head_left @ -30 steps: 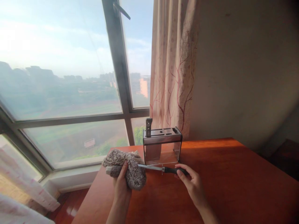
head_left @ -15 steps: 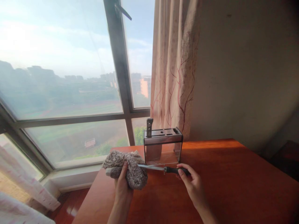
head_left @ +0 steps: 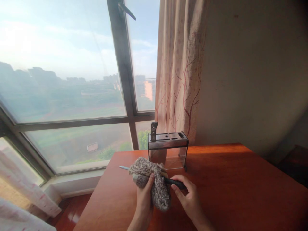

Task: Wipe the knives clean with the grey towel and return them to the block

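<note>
Tabletop (head_left: 231, 189): bare reddish-brown surface beneath both hands, leaving elbow room toward the right edge.
Knife stand (head_left: 173, 137): upright near the middle of the far edge, just beyond the work; a stroke is best run clear of it, along the near side.
Cloth (head_left: 161, 194): speckled grey-white, bunched, held up nearer the left edge than the right; it wraps the metal, and thick folds there should shield the skin.
Black-handled tool (head_left: 176, 183): lies through the cloth, handle toward the right edge, slim shaft coming out toward the left edge; most of the metal is hidden.
Left hand (head_left: 144, 194): gripping the cloth, thumb on top, other fingers beneath; even pressure would probably serve better than a hard squeeze.
Right hand (head_left: 189, 194): fingers closed round the handle; a straight, level pull along the shaft seems safest.
Knife handle (head_left: 154, 131): dark, upright at the stand's left end.
Shaft tip (head_left: 123, 167): bare, pointing toward the left edge; worth watching so that no finger strays before it.
</note>
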The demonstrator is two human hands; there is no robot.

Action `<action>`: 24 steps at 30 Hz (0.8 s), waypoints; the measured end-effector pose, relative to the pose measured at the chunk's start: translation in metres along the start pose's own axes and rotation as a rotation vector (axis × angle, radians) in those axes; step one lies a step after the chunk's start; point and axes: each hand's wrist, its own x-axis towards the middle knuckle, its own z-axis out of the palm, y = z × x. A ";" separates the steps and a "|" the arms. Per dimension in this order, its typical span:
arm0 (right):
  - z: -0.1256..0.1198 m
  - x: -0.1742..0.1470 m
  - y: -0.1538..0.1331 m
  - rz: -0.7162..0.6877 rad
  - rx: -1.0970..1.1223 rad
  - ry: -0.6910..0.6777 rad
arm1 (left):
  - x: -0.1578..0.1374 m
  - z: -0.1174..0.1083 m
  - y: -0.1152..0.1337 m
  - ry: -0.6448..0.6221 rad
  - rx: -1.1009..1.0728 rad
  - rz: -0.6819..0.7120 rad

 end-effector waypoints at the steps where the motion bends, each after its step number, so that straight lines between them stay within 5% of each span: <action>1: 0.001 0.000 -0.001 -0.009 -0.006 -0.001 | -0.001 0.000 -0.001 -0.003 0.007 0.000; 10: -0.005 0.003 0.004 -0.070 0.003 -0.008 | 0.009 -0.004 0.021 0.066 -0.007 0.018; 24: -0.023 0.007 0.019 -0.066 0.064 0.055 | 0.031 -0.018 0.066 0.215 -0.159 0.263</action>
